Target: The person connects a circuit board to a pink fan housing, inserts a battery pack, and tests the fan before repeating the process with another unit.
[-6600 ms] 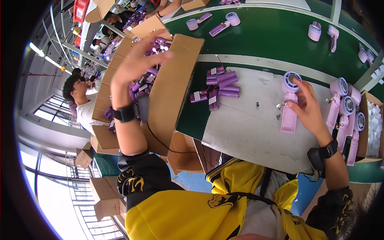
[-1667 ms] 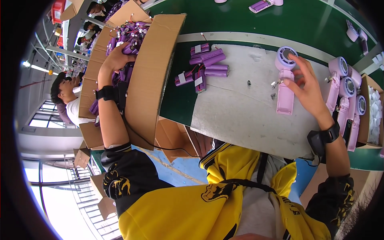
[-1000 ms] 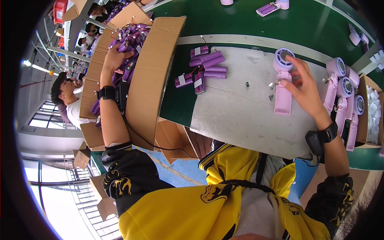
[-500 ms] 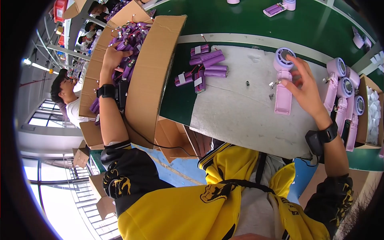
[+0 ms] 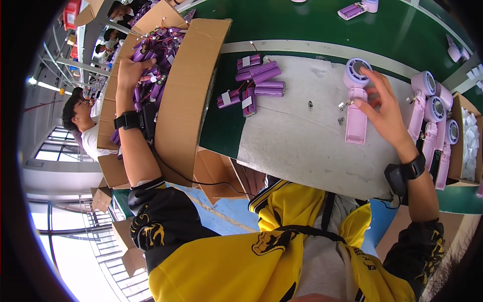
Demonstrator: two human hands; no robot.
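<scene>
On the left, my left hand (image 5: 131,73) reaches into a cardboard box (image 5: 193,100) heaped with purple battery packs (image 5: 163,48). Its fingers curl down among the packs, and what they close on is hidden. My right hand (image 5: 383,108) steadies a lilac handheld fan (image 5: 356,123) lying on the grey mat (image 5: 302,136). The fingers rest at the round fan head (image 5: 350,74) and the thumb presses near its neck, where small metal parts stick out. The pink handle is an open shell. Several wired purple battery packs (image 5: 269,73) lie on the mat's left part.
Several more pink fans (image 5: 415,116) lie to the right, beside a carton of white pieces (image 5: 469,143). Another fan (image 5: 352,11) lies on the green table (image 5: 297,27) at the back. A black cable (image 5: 201,183) runs below the box. A person (image 5: 83,116) is beyond the left side.
My left hand has shifted left and slightly farther over the pile of battery packs. The right hand and the fan under it have stayed in place.
</scene>
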